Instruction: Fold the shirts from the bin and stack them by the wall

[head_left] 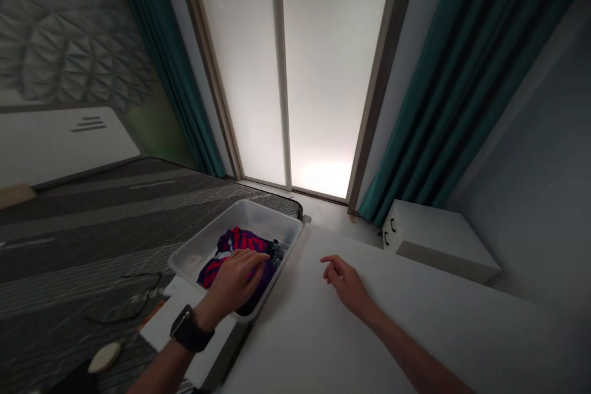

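A translucent white plastic bin (198,255) stands at the centre left, beside a white tabletop. Inside it lie folded red and purple striped cloth (240,239) and a small dark patterned piece (277,250) near the right wall. My left hand (239,277), with a black watch on the wrist, is over the cloth, its fingers extended and apart from the thumb; whether it touches the cloth cannot be told. Above the white tabletop (369,357) my right hand (344,283) hovers, index finger stretched out and the others loosely curled, holding nothing.
A dark striped mattress (106,228) spreads on the left, with a white box (170,317), a cable and a round beige object (105,357). A white drawer cabinet (438,237) stands at the right, near teal curtains (443,104) and sliding frosted doors (323,74).
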Motion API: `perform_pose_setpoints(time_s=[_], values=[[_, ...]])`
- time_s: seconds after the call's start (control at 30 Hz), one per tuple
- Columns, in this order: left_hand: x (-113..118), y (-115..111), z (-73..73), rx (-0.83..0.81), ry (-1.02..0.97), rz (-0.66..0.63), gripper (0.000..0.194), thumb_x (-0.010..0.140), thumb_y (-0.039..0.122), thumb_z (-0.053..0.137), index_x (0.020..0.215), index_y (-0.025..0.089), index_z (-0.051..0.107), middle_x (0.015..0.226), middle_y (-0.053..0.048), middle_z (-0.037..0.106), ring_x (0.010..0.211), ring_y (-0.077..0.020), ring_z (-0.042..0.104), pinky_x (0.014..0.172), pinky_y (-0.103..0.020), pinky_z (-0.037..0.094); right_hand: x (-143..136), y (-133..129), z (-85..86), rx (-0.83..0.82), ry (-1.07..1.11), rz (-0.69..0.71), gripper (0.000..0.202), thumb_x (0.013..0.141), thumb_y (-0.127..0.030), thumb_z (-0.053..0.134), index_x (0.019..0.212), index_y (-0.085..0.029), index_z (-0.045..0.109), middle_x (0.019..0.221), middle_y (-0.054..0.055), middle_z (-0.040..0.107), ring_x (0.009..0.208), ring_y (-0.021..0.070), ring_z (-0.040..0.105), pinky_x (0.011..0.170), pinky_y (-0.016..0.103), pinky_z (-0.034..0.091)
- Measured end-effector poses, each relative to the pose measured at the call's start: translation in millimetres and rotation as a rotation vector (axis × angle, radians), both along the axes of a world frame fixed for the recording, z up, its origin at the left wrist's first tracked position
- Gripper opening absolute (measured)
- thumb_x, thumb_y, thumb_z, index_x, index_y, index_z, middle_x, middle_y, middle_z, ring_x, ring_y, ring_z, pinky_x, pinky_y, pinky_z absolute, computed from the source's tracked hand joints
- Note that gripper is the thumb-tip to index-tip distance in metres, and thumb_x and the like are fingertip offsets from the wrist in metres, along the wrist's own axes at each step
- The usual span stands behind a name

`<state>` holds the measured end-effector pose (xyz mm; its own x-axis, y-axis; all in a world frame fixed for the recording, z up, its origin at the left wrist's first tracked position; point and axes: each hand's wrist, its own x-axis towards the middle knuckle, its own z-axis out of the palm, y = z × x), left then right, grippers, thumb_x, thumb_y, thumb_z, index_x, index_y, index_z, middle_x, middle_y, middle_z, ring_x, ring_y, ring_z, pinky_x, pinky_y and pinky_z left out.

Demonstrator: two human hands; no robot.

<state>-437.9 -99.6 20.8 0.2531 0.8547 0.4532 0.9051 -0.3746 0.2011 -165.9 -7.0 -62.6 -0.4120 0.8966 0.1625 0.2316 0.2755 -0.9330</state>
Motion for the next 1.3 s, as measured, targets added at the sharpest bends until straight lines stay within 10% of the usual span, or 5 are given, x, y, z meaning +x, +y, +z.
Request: perform_pose_setpoints(time_s=[0.27,0.47,0.63,0.8,1.3], values=[[-88.7,-32.5,-32.6,-0.095,0.017,0.276,0.032,0.097,0.034,0.039,0.09,0.022,0.067,0.081,-0.003,0.073,0.073,-0.0182,0.064,0.073,-0.03,0.042,-108.1,17.6,51.9,0.678,-0.359,0.333,0.026,0.092,-0.014,0.042,0.108,-0.02,0.062,0.098,0.007,0.068,0.095,0.0194,0.061,0.093,0.036,0.04],[-84.6,-34.8,-59.2,0.025,0.029,0.411,0.041,0.097,0.031,0.034,0.063,0.02,0.055,0.052,-0.001,0.057,0.051,-0.0158,0.05,0.059,-0.029,0.032,-196.6,18.8,42.2,0.495,-0.972,0.675,0.077,0.074,-0.045,0.07,0.142,-0.029,0.038,0.136,0.016,0.052,0.109,0.0323,0.063,0.086,0.045,0.05],[-85.1,-34.8,-65.2,0.064,-0.003,0.384,0.039,0.096,0.027,0.032,0.063,0.02,0.052,0.053,0.0,0.056,0.05,-0.0145,0.049,0.06,-0.03,0.032,-223.3,12.1,17.6,0.377,-1.225,0.644,0.097,0.062,-0.022,0.08,0.147,-0.025,0.034,0.139,0.023,0.049,0.111,0.0365,0.062,0.083,0.046,0.052],[-87.4,-34.8,-66.6,0.077,-0.021,0.379,0.038,0.095,0.027,0.031,0.064,0.02,0.052,0.055,0.0,0.058,0.05,-0.0147,0.05,0.062,-0.031,0.032,-213.6,23.0,33.1,0.481,-1.065,0.568,0.03,0.085,-0.023,0.054,0.112,-0.02,0.066,0.113,0.015,0.068,0.106,0.0297,0.065,0.084,0.04,0.05],[-87.5,-35.1,-65.3,0.072,-0.005,0.382,0.042,0.096,0.029,0.029,0.067,0.02,0.058,0.055,-0.001,0.06,0.052,-0.0154,0.05,0.063,-0.031,0.034,-19.7,83.2,177.1,0.406,-0.156,-0.057,0.028,0.084,-0.03,0.036,0.063,-0.021,0.052,0.062,-0.001,0.056,0.064,0.0161,0.053,0.06,0.026,0.041]])
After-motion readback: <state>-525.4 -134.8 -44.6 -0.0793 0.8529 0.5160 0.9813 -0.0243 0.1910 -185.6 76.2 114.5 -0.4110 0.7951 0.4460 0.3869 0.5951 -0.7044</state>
